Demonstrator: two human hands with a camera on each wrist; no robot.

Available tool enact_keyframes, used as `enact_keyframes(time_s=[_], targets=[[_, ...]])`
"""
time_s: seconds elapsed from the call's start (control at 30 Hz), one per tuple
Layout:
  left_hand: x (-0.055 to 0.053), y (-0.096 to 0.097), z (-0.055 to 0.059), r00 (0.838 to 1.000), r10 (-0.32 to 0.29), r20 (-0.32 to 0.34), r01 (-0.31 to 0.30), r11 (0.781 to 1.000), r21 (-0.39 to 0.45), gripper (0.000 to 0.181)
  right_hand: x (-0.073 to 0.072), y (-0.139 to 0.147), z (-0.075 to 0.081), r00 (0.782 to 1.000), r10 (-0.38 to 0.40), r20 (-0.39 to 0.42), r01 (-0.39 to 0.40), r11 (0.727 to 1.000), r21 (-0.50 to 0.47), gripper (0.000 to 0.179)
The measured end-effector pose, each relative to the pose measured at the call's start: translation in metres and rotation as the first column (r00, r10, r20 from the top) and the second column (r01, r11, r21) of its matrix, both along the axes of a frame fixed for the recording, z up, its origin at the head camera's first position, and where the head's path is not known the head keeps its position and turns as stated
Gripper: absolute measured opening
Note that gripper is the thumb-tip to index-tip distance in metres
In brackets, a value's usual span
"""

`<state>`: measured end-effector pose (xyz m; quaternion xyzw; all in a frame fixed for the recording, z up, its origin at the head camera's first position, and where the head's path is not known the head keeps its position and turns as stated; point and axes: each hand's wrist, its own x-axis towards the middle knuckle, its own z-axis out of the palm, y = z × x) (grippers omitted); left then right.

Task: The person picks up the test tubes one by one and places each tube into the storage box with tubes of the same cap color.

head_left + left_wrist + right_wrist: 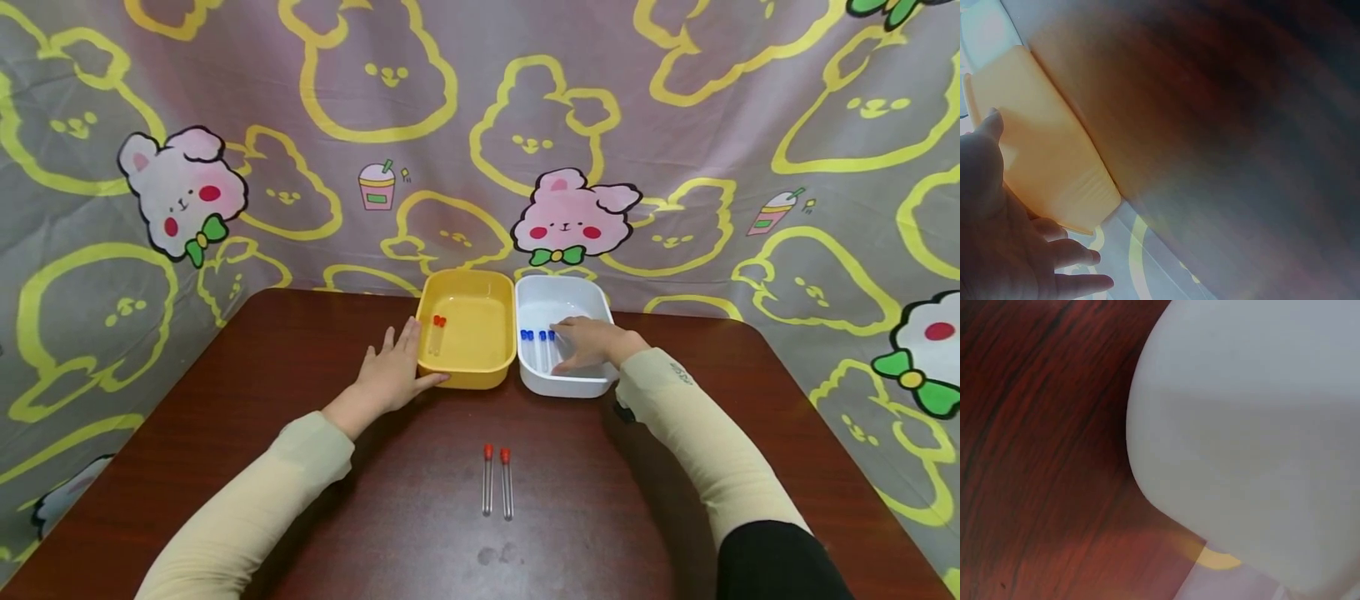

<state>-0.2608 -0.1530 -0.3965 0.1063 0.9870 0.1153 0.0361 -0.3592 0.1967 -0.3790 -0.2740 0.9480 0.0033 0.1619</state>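
Note:
My left hand (389, 372) rests at the left front corner of the yellow bin (480, 379), its fingers spread along the outer side and the thumb at the front rim. In the left wrist view the same fingers (1060, 253) look straight. Over the white bin (555, 389) my right hand (588, 342) reaches inside, thumb and forefinger apart beside several blue-capped test tubes (543, 354). Two red-capped test tubes (436, 340) lie in the yellow bin. The right wrist view has the white bin's outer wall (1241, 456) but hides the hand.
Two more red-capped test tubes (497, 483) lie side by side on the dark wooden table (420, 517), in front of the bins. The bins stand side by side near the back edge. A patterned curtain (465, 108) hangs behind the table.

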Motion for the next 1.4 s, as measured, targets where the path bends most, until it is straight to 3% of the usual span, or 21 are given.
enact_keyframes(time_s=[0.23, 0.5, 0.7, 1.2, 1.4], targets=[[-0.001, 0.000, 0.005, 1.000, -0.006, -0.008, 0.006, 1.000, 0.000, 0.110, 0.001, 0.004, 0.004, 0.999, 0.008, -0.039, -0.009, 1.000, -0.015, 0.096], [-0.001, 0.001, 0.005, 1.000, -0.006, -0.001, 0.006, 1.000, 0.008, 0.110, 0.012, 0.005, 0.012, 0.997, 0.039, -0.063, -0.046, 0.992, -0.119, 0.081], [0.001, 0.001, 0.003, 1.000, -0.003, -0.001, 0.003, 1.000, 0.014, 0.110, 0.023, 0.002, 0.018, 0.991, 0.071, -0.116, -0.096, 0.969, -0.226, 0.076], [0.001, 0.001, 0.001, 1.000, 0.002, -0.003, -0.003, 1.000, -0.004, 0.111, 0.054, -0.002, 0.034, 0.969, 0.097, -0.226, -0.167, 0.935, -0.313, 0.065], [0.001, 0.001, 0.001, 1.000, 0.001, -0.005, -0.001, 1.000, -0.006, 0.111, 0.064, 0.000, 0.038, 0.942, 0.098, -0.322, -0.223, 0.898, -0.379, 0.055]])
